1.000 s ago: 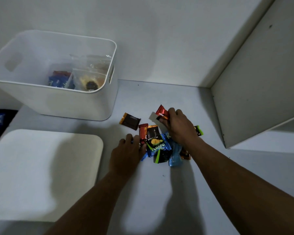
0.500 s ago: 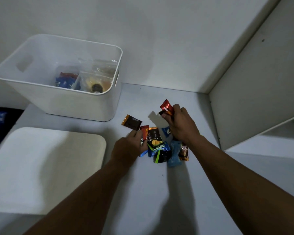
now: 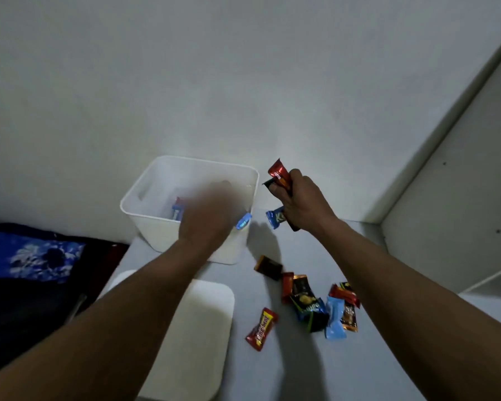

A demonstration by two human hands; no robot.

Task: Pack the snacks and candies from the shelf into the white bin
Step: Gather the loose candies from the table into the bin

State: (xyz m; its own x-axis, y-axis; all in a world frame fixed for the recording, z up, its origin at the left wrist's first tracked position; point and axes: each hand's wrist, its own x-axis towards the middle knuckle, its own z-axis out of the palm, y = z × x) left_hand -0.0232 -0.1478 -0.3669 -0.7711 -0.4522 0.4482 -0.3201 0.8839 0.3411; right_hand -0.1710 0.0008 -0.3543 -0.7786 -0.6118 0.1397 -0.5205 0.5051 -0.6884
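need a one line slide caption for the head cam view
Blurred left hand over the white bin, right hand gripping several candies, more wrapped snacks left on the shelf.

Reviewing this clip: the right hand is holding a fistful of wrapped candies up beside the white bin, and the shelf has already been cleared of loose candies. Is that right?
Not quite. The right hand does hold wrapped candies up beside the white bin, but the shelf is not cleared: the head view shows a pile of loose candies and a separate red candy lying on it.
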